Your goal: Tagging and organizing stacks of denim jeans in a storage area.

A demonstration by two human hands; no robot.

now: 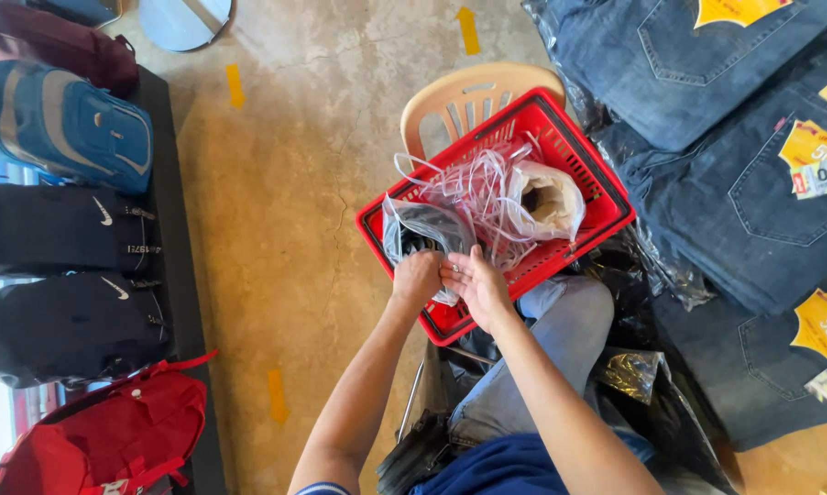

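Left hand (417,277): I see it fisted on a clear plastic bag (422,231).
Right hand (476,282): fingers pinching the bag's edge, just beside my left.
Bag: inside the red basket (606,188).
Risk: I judge the tangled plastic strings (482,188) above my grip could snag.

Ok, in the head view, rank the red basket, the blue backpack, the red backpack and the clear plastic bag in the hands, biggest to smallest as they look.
1. Red basket.
2. Blue backpack and red backpack: they look about alike, and the red one is cut off by the frame edge, so no ranking between them.
3. Clear plastic bag, held by the left hand and right hand.
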